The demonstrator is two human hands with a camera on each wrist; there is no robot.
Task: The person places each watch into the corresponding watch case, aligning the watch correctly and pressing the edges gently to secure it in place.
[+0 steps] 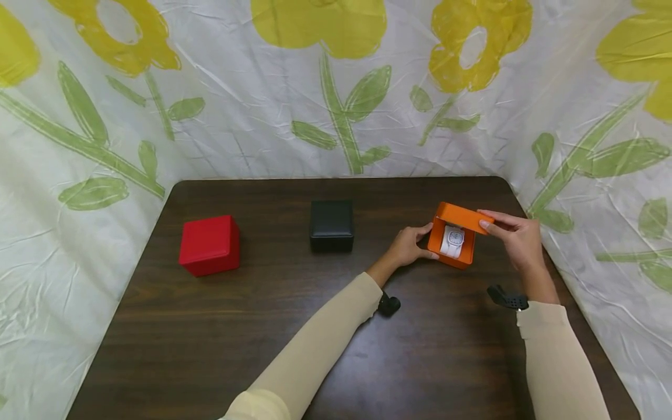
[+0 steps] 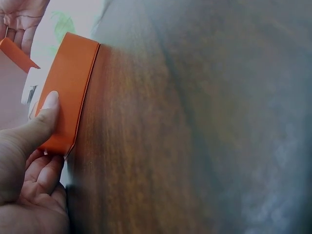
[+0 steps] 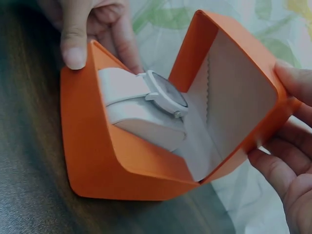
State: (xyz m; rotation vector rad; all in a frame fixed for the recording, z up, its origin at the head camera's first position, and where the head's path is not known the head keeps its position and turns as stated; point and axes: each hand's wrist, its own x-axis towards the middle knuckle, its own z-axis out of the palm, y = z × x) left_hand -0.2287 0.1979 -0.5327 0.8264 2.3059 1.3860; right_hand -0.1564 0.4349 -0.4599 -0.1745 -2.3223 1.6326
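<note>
An orange watch box (image 1: 451,260) stands on the table's right side with its hinged lid (image 1: 464,218) raised. Inside lies a white wristwatch (image 1: 452,241), wrapped round a pale cushion (image 3: 146,124). My left hand (image 1: 407,247) grips the base from the left, its thumb on the front wall in the left wrist view. On the other side my right hand (image 1: 517,236) pinches the edge of the lid between thumb and fingers. The right wrist view shows the lid's light lining (image 3: 239,92) and the watch's dial facing up at a slant.
A black box (image 1: 332,226) with its lid down stands at the middle back of the dark wooden table (image 1: 252,326). Farther left sits a closed red box (image 1: 209,245). A white flowered cloth (image 1: 236,128) hangs behind and beside the table.
</note>
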